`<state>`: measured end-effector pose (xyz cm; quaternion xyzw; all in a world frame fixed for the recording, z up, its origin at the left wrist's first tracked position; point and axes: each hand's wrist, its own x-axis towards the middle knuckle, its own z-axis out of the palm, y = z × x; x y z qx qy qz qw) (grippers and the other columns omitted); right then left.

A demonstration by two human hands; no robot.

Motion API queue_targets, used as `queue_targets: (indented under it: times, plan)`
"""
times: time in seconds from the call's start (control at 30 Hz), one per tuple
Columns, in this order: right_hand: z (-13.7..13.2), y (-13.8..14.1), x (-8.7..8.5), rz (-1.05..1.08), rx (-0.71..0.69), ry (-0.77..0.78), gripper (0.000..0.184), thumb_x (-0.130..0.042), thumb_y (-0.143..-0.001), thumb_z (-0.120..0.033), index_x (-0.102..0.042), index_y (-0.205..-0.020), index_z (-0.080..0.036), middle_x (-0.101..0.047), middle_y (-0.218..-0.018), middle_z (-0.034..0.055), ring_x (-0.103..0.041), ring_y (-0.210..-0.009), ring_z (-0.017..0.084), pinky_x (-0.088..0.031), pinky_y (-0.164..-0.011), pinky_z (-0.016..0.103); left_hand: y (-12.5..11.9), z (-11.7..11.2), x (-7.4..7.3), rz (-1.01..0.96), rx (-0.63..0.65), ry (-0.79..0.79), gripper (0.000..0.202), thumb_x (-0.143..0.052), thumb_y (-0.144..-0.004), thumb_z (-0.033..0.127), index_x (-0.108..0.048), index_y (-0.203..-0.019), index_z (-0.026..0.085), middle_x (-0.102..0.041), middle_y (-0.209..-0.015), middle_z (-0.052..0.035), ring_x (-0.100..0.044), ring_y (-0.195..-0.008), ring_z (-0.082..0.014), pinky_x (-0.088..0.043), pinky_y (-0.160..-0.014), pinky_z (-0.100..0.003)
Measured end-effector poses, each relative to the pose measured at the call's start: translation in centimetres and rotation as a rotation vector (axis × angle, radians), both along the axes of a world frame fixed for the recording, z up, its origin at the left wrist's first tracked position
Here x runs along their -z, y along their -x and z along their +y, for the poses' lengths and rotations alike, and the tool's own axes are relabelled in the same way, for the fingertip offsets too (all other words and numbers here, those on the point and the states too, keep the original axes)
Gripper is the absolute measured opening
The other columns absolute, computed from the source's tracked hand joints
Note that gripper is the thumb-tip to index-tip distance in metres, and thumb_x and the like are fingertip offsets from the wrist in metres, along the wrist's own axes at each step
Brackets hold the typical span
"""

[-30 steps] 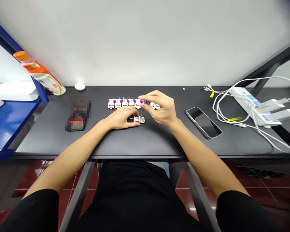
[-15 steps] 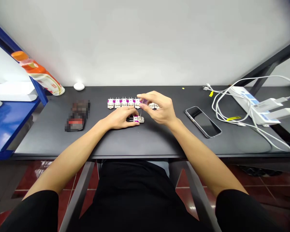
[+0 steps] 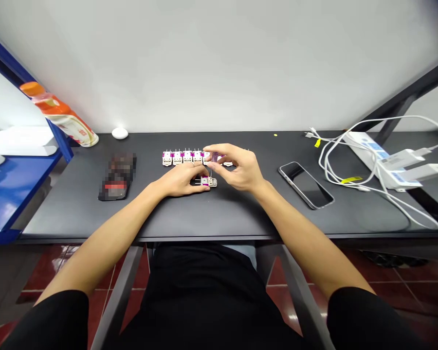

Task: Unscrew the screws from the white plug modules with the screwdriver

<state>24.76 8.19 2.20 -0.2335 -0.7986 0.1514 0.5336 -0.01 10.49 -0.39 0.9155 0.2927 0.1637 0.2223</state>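
Observation:
My left hand (image 3: 180,179) rests on the black table (image 3: 219,209) and pinches a small white and magenta plug part (image 3: 208,182) that lies flat. My right hand (image 3: 237,170) hovers just above and to the right, fingers pinched on the purple handle of a thin screwdriver (image 3: 213,160) whose tip points down at that part. Behind both hands runs a row of several similar white and magenta plug parts (image 3: 184,156); my right hand hides the row's right end.
A black phone (image 3: 305,184) lies right of my hands. Further right sit a white power strip (image 3: 383,160) and tangled white cables (image 3: 336,160). A blurred dark object (image 3: 117,176) lies left; an orange bottle (image 3: 60,116), a white puck (image 3: 119,133) and a blue shelf (image 3: 10,184) lie beyond.
My right hand has drifted slightly left and down, bringing the screwdriver closer over the held part. My left hand has stayed in place.

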Motion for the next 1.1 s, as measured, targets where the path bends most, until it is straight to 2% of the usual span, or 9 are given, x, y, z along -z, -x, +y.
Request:
queue_targets:
  times: [0.13, 0.3, 0.43, 0.57, 0.7, 0.8, 0.9, 1.0, 1.1]
  plan:
    - [0.28, -0.05, 0.24, 0.022, 0.058, -0.084, 0.032, -0.083, -0.105, -0.027, -0.085, -0.137, -0.032, -0.091, -0.122, 0.0028, -0.087, -0.099, 0.018, -0.076, -0.087, 0.033, 0.05, 0.01, 0.00, -0.006, -0.003, 0.003, 0.047, -0.071, -0.108, 0.062, -0.075, -0.126, 0.019, -0.081, -0.125, -0.0125, -0.074, -0.101, -0.0270, -0.057, -0.089, -0.039]
    - [-0.12, -0.30, 0.24, -0.058, -0.032, 0.090, 0.043, -0.066, -0.114, -0.023, -0.074, -0.156, -0.029, -0.088, -0.137, 0.0055, -0.088, -0.118, 0.020, -0.073, -0.109, 0.038, 0.20, 0.14, -0.05, 0.018, -0.010, 0.003, 0.048, -0.071, -0.107, 0.065, -0.075, -0.123, 0.020, -0.081, -0.120, -0.0119, -0.074, -0.097, -0.0269, -0.056, -0.085, -0.038]
    - [-0.09, -0.03, 0.29, -0.076, -0.007, 0.056, 0.041, -0.063, -0.114, -0.026, -0.074, -0.154, -0.028, -0.085, -0.145, 0.0078, -0.086, -0.120, 0.020, -0.074, -0.102, 0.037, 0.27, 0.19, 0.08, -0.008, -0.002, 0.006, 0.046, -0.071, -0.107, 0.063, -0.076, -0.124, 0.020, -0.080, -0.123, -0.0125, -0.074, -0.100, -0.0272, -0.057, -0.087, -0.039]
    - [-0.03, 0.17, 0.33, -0.032, 0.102, 0.004, 0.029, -0.074, -0.111, -0.030, -0.082, -0.139, -0.031, -0.091, -0.124, 0.0022, -0.086, -0.097, 0.018, -0.074, -0.090, 0.035, 0.28, 0.20, 0.09, -0.016, -0.010, 0.023, 0.047, -0.073, -0.106, 0.063, -0.075, -0.125, 0.020, -0.081, -0.124, -0.0122, -0.074, -0.100, -0.0273, -0.058, -0.089, -0.040]
    - [-0.13, -0.21, 0.36, -0.065, 0.003, 0.068, 0.034, -0.064, -0.115, -0.028, -0.077, -0.147, -0.029, -0.090, -0.131, 0.0042, -0.087, -0.116, 0.020, -0.072, -0.106, 0.038, 0.32, 0.23, -0.04, -0.001, -0.003, 0.021, 0.046, -0.073, -0.106, 0.063, -0.076, -0.124, 0.021, -0.081, -0.123, -0.0110, -0.074, -0.100, -0.0270, -0.058, -0.089, -0.039]
    - [0.00, -0.33, 0.46, -0.063, -0.076, 0.090, 0.040, -0.056, -0.118, -0.026, -0.071, -0.155, -0.026, -0.086, -0.141, 0.0085, -0.087, -0.116, 0.019, -0.071, -0.108, 0.038, 0.36, 0.27, 0.03, -0.008, 0.010, 0.009, 0.045, -0.072, -0.107, 0.061, -0.076, -0.127, 0.021, -0.080, -0.125, -0.0116, -0.074, -0.103, -0.0272, -0.057, -0.090, -0.038]
    - [0.27, -0.16, 0.45, -0.056, -0.037, 0.029, 0.037, -0.065, -0.116, -0.031, -0.076, -0.150, -0.027, -0.086, -0.139, 0.0081, -0.085, -0.113, 0.019, -0.072, -0.101, 0.037, 0.36, 0.29, 0.15, -0.013, 0.011, -0.002, 0.045, -0.071, -0.108, 0.062, -0.076, -0.126, 0.021, -0.080, -0.126, -0.0121, -0.073, -0.100, -0.0260, -0.057, -0.089, -0.038]
    - [0.41, -0.04, 0.31, -0.020, 0.050, -0.066, 0.033, -0.076, -0.111, -0.033, -0.082, -0.143, -0.032, -0.089, -0.122, 0.0025, -0.084, -0.100, 0.017, -0.072, -0.091, 0.034, 0.32, 0.28, 0.09, -0.009, 0.015, -0.005, 0.044, -0.072, -0.108, 0.061, -0.076, -0.124, 0.020, -0.080, -0.124, -0.0115, -0.072, -0.097, -0.0251, -0.056, -0.088, -0.037]
    - [0.23, -0.29, 0.15, -0.011, 0.042, -0.037, 0.038, -0.072, -0.112, -0.030, -0.079, -0.150, -0.033, -0.091, -0.121, 0.0015, -0.086, -0.100, 0.017, -0.073, -0.096, 0.035, 0.29, 0.23, -0.12, 0.004, 0.012, -0.004, 0.044, -0.073, -0.107, 0.061, -0.076, -0.123, 0.020, -0.079, -0.118, -0.0107, -0.072, -0.098, -0.0257, -0.055, -0.088, -0.037]
